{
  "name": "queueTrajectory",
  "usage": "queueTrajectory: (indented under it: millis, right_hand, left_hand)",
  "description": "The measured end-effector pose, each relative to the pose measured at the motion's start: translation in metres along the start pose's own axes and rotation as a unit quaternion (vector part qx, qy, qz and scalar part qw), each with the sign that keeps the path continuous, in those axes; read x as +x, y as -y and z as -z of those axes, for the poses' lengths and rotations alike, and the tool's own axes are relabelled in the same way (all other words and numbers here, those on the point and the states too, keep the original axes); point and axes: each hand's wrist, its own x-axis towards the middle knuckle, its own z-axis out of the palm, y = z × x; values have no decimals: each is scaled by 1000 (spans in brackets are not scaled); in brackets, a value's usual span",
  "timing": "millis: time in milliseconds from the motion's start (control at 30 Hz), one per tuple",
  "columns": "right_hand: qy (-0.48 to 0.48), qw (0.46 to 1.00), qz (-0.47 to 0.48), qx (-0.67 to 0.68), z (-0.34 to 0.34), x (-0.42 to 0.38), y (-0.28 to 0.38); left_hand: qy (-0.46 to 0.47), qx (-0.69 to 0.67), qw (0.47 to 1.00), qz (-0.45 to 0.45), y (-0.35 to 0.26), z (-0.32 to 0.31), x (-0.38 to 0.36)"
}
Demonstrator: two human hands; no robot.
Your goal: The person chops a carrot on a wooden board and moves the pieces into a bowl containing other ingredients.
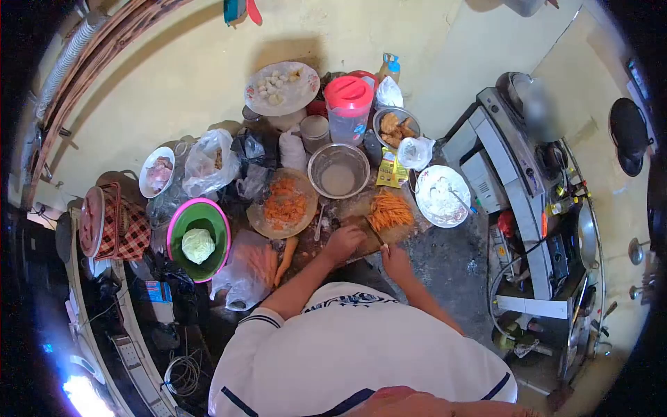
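My right hand (pixel 396 261) is closed around the handle of a knife (pixel 374 232), whose dark blade slants up and left over the wooden cutting board (pixel 357 254). Just left of the blade, my left hand (pixel 345 242) rests on the board with its fingers bent together; what lies under them is hidden. A pile of thin orange carrot strips (pixel 390 210) lies on the board beyond the knife. Left of my left hand, a whole carrot (pixel 286 260) lies beside a plastic bag of carrots (pixel 250 267).
A plate of orange shreds (pixel 283 206), a steel bowl (pixel 338 171) and a spoon (pixel 319 221) are beyond my left hand. Cabbage (pixel 198 246) sits in a green basin at left. A plate of white powder (pixel 442 197) and a stove (pixel 514 142) are at right.
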Motion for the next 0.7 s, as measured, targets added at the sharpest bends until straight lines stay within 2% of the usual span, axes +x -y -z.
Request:
queueTrajectory:
  millis: [33,133,267,333,433,700]
  right_hand:
    - [-5,1000,9,5,-1,-1,0]
    - [-3,1000,14,7,-6,-7,3]
    - [2,1000,3,-28,11,-16,28]
    - [4,999,6,-32,6,-14,24]
    - [15,999,10,-39,4,-16,23]
    - [-2,999,25,-29,-8,-16,16]
  left_hand:
    - [53,-6,999,-5,0,-6,-4]
    - [63,-12,998,-4,4,-13,-19]
    - [61,6,998,-7,5,-20,-32]
    - [56,31,998,-27,4,-19,-31]
    - [71,34,997,5,-6,-9,-27]
    - [48,27,998,6,-2,-20,-35]
